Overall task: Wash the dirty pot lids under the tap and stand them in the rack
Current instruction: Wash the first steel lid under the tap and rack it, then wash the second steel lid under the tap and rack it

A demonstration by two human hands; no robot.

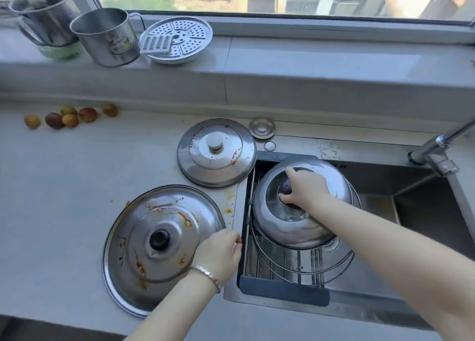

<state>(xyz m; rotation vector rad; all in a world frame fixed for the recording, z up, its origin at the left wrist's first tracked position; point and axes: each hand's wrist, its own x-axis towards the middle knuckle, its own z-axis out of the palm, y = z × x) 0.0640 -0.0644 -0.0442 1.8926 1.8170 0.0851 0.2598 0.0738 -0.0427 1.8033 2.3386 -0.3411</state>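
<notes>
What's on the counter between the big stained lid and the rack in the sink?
In the head view: orange sauce smears on the counter, plus the left hand.

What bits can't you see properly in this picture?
Head view:
- Knob of the domed lid: the right hand mostly covers it.
- The tap: right edge cuts it off.
- Near rim of the big dirty lid: under the left hand and arm.
- Label on the mug: too small and blurred.
- The rack under the domed lid: hidden by it.
</notes>
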